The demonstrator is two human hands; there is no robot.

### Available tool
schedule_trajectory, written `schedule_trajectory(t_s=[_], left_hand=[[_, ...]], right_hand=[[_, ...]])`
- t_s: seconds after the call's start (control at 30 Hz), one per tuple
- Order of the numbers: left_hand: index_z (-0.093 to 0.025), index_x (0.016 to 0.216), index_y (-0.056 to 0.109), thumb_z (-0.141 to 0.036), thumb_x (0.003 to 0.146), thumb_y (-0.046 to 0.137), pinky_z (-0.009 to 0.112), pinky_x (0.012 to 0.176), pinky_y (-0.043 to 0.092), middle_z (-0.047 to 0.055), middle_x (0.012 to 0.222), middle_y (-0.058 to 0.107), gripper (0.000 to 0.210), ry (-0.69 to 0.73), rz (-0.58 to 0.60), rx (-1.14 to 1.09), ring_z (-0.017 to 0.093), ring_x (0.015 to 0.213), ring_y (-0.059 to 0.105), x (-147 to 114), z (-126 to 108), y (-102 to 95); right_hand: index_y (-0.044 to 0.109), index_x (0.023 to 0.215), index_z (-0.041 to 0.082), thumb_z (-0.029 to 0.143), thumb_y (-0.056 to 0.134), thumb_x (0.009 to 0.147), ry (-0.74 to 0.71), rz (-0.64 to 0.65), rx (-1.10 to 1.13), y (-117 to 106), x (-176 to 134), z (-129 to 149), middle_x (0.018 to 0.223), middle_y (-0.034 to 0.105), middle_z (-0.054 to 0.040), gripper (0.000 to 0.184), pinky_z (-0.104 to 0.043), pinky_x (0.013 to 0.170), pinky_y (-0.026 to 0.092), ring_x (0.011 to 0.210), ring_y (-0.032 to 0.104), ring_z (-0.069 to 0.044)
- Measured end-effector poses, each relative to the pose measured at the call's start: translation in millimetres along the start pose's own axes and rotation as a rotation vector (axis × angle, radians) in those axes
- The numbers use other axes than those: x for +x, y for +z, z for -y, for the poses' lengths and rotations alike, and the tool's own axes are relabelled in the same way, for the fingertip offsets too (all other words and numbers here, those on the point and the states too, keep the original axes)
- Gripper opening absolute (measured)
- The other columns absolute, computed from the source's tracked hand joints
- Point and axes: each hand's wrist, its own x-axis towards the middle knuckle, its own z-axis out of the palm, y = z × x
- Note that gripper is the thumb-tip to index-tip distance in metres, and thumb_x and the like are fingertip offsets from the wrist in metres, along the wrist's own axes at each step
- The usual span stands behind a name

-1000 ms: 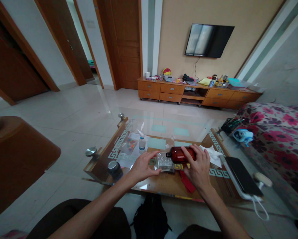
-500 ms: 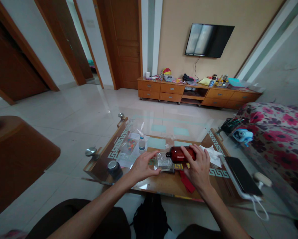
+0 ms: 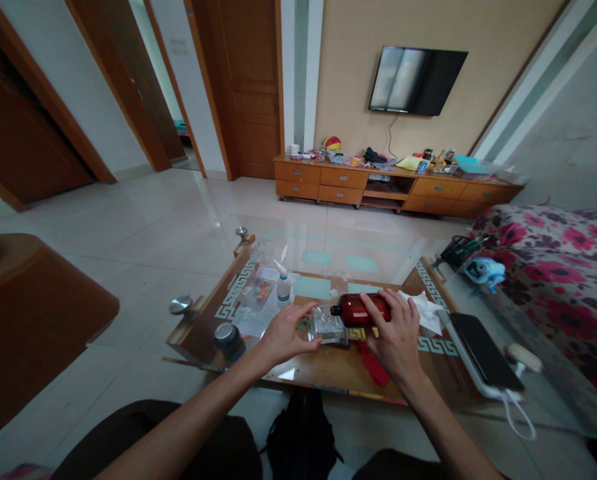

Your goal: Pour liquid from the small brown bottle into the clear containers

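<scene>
My left hand [image 3: 289, 335] grips a clear, square-looking container [image 3: 328, 325] by its left side, thumb and fingers closed on it. In my right hand [image 3: 394, 328] is a dark red-brown bottle [image 3: 356, 311], tipped on its side. The bottle's black mouth points left, over the container's right part. Whether liquid is flowing out is too small to tell. Behind my left hand stands a small clear dropper-type bottle [image 3: 283, 289] with a white pointed nozzle. Below the bottle, a red piece of cloth or paper [image 3: 374, 365] lies on the glass table [image 3: 313, 375].
A dark jar with a silver lid [image 3: 229, 341] stands at the table's left. White tissue [image 3: 427, 311] lies right of my hand. Farther right are a black phone [image 3: 486, 350], a white cable [image 3: 521, 415] and a blue-white object [image 3: 485, 272]. Metal knobs [image 3: 181, 305] stick up at the left edge.
Almost nothing differs. The whole view has shifted very slightly, while both hands keep the container and the tilted bottle in the same arrangement.
</scene>
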Motion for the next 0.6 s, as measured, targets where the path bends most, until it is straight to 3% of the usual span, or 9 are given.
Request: schedule_trajectory(t_s=[0.6], left_hand=[[-0.030,0.145,0.058,-0.031,0.073,0.086,0.046,0.107,0.052,0.005,0.132,0.070,0.078,0.016,-0.013,-0.017,0.028,0.119,0.066,-0.4,-0.7,0.5]], right_hand=[[0.042,0.159,0.038,0.013,0.073,0.078,-0.021,-0.022,0.011,-1.0,1.2,0.0,0.154,0.046,-0.0115,0.091,-0.070,0.121,0.024,0.145,0.041,-0.040]])
